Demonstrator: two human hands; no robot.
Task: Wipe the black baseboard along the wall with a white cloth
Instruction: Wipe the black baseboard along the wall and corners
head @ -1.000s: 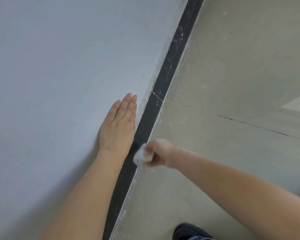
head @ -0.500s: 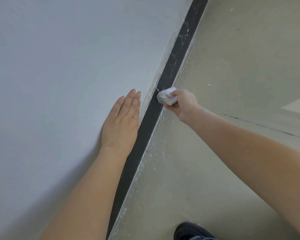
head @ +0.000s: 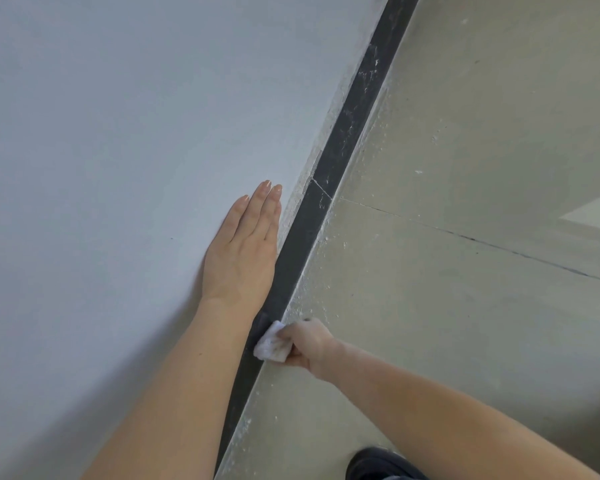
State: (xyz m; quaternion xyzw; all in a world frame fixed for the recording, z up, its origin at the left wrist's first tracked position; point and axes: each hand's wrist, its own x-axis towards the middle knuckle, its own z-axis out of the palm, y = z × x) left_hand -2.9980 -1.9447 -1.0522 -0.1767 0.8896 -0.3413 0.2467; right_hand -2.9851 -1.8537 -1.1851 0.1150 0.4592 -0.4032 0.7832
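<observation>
A black baseboard (head: 329, 174) runs diagonally from the top right down to the bottom middle, between a pale grey wall (head: 118, 133) and a greenish floor (head: 465, 168). White dust streaks mark its far stretch. My right hand (head: 307, 342) grips a crumpled white cloth (head: 271, 342) and holds it against the baseboard, near my left forearm. My left hand (head: 245, 251) lies flat on the wall with straight fingers, just beside the baseboard's top edge.
White specks litter the floor along the baseboard's foot. A thin dark joint line (head: 482, 242) crosses the floor to the right. A dark shoe (head: 378, 465) shows at the bottom edge. A lighter floor patch (head: 596, 213) sits at the right.
My right hand first slid the cloth up the baseboard, away from me, then drew it back down towards me to a spot below my left wrist. My left hand stayed flat on the wall.
</observation>
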